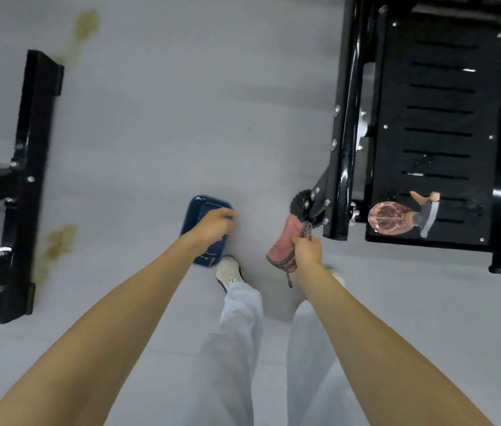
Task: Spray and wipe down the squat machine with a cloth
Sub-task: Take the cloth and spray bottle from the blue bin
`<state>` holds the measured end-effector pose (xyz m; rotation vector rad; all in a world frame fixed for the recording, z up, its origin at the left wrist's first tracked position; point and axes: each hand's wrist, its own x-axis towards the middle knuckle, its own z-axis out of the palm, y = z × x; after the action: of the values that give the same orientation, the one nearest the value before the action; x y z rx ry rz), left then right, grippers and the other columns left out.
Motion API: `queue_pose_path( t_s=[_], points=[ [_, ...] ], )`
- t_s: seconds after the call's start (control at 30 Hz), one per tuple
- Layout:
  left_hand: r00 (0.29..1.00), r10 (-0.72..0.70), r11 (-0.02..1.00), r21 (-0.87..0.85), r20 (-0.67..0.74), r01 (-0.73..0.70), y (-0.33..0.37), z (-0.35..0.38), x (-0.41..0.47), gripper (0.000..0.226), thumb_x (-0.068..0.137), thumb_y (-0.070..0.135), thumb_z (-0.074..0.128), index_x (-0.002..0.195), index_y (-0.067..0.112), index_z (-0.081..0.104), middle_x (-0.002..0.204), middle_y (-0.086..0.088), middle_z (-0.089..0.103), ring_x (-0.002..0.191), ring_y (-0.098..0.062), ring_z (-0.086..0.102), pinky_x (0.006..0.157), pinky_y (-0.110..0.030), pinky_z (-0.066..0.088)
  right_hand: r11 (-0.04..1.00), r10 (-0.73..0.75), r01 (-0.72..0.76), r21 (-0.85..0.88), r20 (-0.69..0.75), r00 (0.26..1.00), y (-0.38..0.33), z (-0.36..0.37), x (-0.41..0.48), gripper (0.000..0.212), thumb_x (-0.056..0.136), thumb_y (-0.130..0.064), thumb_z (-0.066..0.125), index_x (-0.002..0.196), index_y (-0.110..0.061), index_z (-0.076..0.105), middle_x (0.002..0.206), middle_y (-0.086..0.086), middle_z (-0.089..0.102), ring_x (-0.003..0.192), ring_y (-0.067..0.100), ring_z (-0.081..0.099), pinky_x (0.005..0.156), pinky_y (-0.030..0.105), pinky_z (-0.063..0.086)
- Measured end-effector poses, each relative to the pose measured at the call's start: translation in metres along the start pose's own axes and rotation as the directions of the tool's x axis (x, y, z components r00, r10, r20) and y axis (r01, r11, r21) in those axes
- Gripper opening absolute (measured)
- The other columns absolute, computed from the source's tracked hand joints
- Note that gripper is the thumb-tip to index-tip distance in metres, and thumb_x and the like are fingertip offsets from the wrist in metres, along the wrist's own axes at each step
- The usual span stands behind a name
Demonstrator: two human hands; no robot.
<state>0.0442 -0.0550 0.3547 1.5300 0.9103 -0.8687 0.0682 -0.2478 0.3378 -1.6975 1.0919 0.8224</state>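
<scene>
While both bare arms reach straight down over the pale grey floor (pixel 166 118), the pink rolled cloth with a grey braided edge (pixel 283 241) lies with its long axis running away from the person. Its far end points at a black toothed wheel on the near left corner of the black steel squat machine (pixel 439 118). The right hand (pixel 307 250) grips the cloth's near right side, fingers curled round it, and a braided cord dangles below the fist.

The left hand (pixel 215 224) curls its fingers over the right edge of a dark blue, round-cornered plastic container (pixel 200 210). The container's long axis also runs away from the person, tilted slightly left; I cannot tell whether it is a spray bottle.

The machine stands at the upper right, its glossy plate cut by parallel slots and studded with silver bolts, with a pinkish round reflection at the near corner.

Another black bolted metal frame (pixel 27 179) stands along the floor's left edge, beside yellowish stains (pixel 58 241). Light grey trousers (pixel 236 333) and a white shoe (pixel 227 269) show below the hands.
</scene>
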Motion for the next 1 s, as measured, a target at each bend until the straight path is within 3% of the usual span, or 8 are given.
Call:
queue_pose_path(
  t_s=[0.23,0.33,0.43,0.53,0.6,0.77,0.9,1.0],
  points=[
    [0.979,0.147,0.935,0.304,0.139,-0.183,0.083,0.139,0.03,0.035,0.095,0.006,0.049,0.129,0.005,0.051,0.116,-0.014,0.057,0.101,-0.024,0.057,0.07,-0.02,0.046,0.995,0.09,-0.084,0.046,-0.125,0.988,0.026,-0.132,0.045,0.028,0.095,-0.009,0.052,0.122,0.0,0.05,0.113,0.018,0.06,0.109,0.035,0.058,0.095,0.047,0.048],
    [0.954,0.212,0.8,0.522,0.213,-0.295,0.108,0.211,0.03,0.041,0.096,0.024,0.051,0.134,0.009,0.046,0.124,-0.013,0.058,0.105,-0.026,0.058,0.085,-0.028,0.045,0.996,0.079,-0.074,0.046,-0.128,0.989,0.03,-0.184,0.059,0.034,0.095,-0.009,0.053,0.128,-0.002,0.049,0.12,0.02,0.06,0.106,0.035,0.059,0.095,0.05,0.048],
    [0.939,0.261,0.792,0.507,0.223,-0.34,0.134,0.272,0.023,0.057,0.094,0.043,0.052,0.14,0.015,0.035,0.13,-0.011,0.054,0.106,-0.023,0.057,0.086,-0.032,0.048,0.994,0.031,-0.021,0.103,-0.097,0.995,0.029,-0.227,0.069,0.053,0.094,-0.007,0.054,0.142,-0.014,0.033,0.131,0.016,0.053,0.113,0.032,0.056,0.099,0.049,0.046],
    [0.967,0.211,0.827,0.501,0.145,-0.255,0.156,0.327,0.011,0.081,0.089,0.053,0.056,0.149,0.016,0.016,0.151,-0.011,0.02,0.131,-0.029,0.038,0.104,-0.037,0.039,0.991,-0.01,0.02,0.131,-0.081,0.997,0.027,-0.267,0.078,0.06,0.096,-0.007,0.052,0.147,-0.02,0.024,0.137,0.015,0.048,0.115,0.031,0.055,0.099,0.042,0.047],
    [0.984,0.175,0.853,0.495,0.035,-0.169,0.166,0.357,0.007,0.084,0.089,0.055,0.054,0.149,0.014,0.012,0.151,-0.014,0.011,0.134,-0.033,0.034,0.104,-0.039,0.035,0.986,-0.041,0.051,0.161,-0.063,0.997,0.025,-0.293,0.084,0.058,0.097,-0.006,0.049,0.147,-0.021,0.024,0.139,0.015,0.046,0.116,0.03,0.055,0.096,0.037,0.047],
    [0.917,0.177,0.956,0.283,-0.359,-0.073,0.174,0.392,0.019,0.044,0.096,0.034,0.05,0.129,0.005,0.044,0.132,-0.018,0.04,0.11,-0.036,0.054,0.088,-0.036,0.042,0.983,-0.109,0.103,0.154,0.028,0.994,0.019,-0.334,0.1,0.058,0.096,-0.001,0.047,0.147,-0.021,0.026,0.14,0.014,0.044,0.111,0.025,0.054,0.094,0.034,0.046],
    [0.895,0.239,0.905,0.421,-0.376,-0.065,0.174,0.396,0.02,0.035,0.1,0.027,0.045,0.124,0.003,0.053,0.126,-0.022,0.046,0.107,-0.036,0.054,0.087,-0.035,0.042,0.981,-0.163,0.155,0.115,0.067,0.984,0.015,-0.358,0.11,0.056,0.096,0.001,0.046,0.145,-0.021,0.03,0.144,0.011,0.04,0.123,0.027,0.049,0.103,0.038,0.044],
    [0.884,0.33,0.855,0.502,-0.331,-0.131,0.174,0.404,0.016,0.029,0.1,0.023,0.045,0.117,0.001,0.056,0.121,-0.018,0.043,0.085,-0.031,0.056,0.076,-0.027,0.042,0.972,-0.213,0.205,0.115,0.06,0.975,0.014,-0.374,0.116,0.053,0.096,0.003,0.045,0.142,-0.023,0.035,0.138,0.008,0.045,0.116,0.022,0.05,0.102,0.039,0.044]
  ],
)
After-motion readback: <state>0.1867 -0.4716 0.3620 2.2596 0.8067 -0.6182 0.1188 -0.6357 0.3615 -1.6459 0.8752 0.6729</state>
